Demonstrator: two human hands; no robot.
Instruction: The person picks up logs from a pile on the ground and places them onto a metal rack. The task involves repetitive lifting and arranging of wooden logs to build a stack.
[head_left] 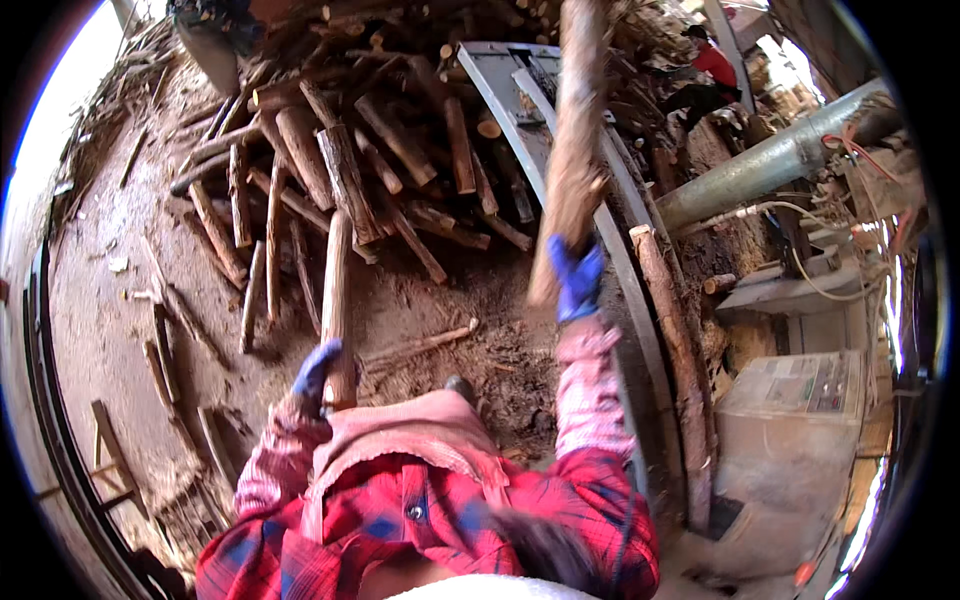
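My left hand (pixel 318 372), in a blue-purple glove, is wrapped round the near end of a slim, light-brown log (pixel 337 280). That log points away from me toward the pile. On the right, my right hand (pixel 577 278), gloved in the same colour, grips the near part of a thicker log (pixel 578 130), its fingers and thumb against the bark. This log is raised over a grey metal frame (pixel 530 130), and its far end runs out of the top of the picture. A long log (pixel 675 350) lies along the frame's right side.
A large heap of cut logs (pixel 390 140) spreads ahead, with loose sticks (pixel 215 235) on the dirt floor at left. To the right are a metal pipe (pixel 760 165), a hose, red wires and a pale panel (pixel 790 410). Someone in red (pixel 714 65) is at the far right.
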